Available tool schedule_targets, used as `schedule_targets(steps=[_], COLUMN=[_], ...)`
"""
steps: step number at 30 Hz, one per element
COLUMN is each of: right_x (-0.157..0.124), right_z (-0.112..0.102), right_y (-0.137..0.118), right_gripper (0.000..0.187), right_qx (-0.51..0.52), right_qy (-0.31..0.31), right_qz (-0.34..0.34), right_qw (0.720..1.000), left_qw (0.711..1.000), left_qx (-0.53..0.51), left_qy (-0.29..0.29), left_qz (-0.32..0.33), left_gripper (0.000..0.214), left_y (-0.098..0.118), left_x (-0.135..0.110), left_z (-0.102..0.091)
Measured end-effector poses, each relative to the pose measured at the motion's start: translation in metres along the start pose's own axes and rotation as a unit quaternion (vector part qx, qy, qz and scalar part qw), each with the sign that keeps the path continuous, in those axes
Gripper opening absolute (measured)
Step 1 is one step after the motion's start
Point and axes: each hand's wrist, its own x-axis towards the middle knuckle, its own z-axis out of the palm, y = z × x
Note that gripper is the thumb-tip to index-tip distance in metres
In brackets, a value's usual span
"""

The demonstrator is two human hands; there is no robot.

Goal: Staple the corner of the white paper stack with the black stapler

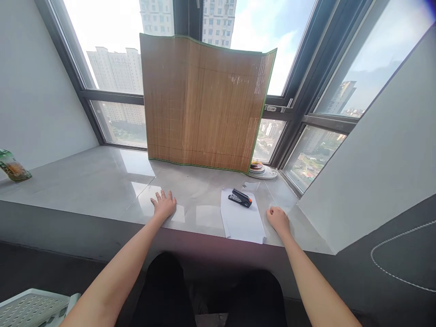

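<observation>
Resting on the pale window ledge [200, 193], my left hand [165, 206] has its fingers spread apart and holds nothing. My right hand [279, 220], just beside the white paper [243, 226], has its fingers curled together in a fist; whether anything is inside, I cannot tell. The paper lies between my hands, nearer the right, reaching the ledge's front edge. On its far half sits the black stapler [240, 198], touched by neither hand. I judge that handling these two is all left to do: I see no staple in the paper, though whether it is one sheet or several I cannot tell. Beyond, stacked plates [270, 174] stand near the upright bamboo mat [211, 104], before the windows [293, 41].
</observation>
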Motion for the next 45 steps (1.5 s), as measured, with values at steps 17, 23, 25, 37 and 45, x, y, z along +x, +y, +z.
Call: schedule_targets(steps=[17,23,25,37,45], right_x=[0.058,0.107,0.117,0.119,0.112], right_z=[0.004,0.029,0.037,0.056,0.057], right_y=[-0.035,-0.069,-0.079,-0.094,-0.153], right_gripper=[0.031,0.046,0.049,0.059,0.061], right_qx=[0.067,0.069,0.06,-0.01,-0.034], right_qy=[-0.015,-0.04,-0.045,-0.069,-0.079], right_qz=[-0.187,-0.212,-0.207,-0.19,-0.236], right_qw=[0.98,0.974,0.975,0.979,0.968], left_qw=[0.996,0.99,0.988,0.989,0.988], left_qx=[0.013,-0.007,-0.02,-0.042,-0.054], left_qy=[-0.004,0.028,0.043,0.059,0.042], left_qz=[-0.089,-0.135,-0.145,-0.132,-0.138], left_gripper=[0.069,0.064,0.064,0.069,0.07], left_y=[-0.179,-0.21,-0.202,-0.188,-0.186], left_x=[0.031,0.032,0.026,0.011,0.01], left_z=[-0.031,-0.025,-0.024,-0.031,-0.035])
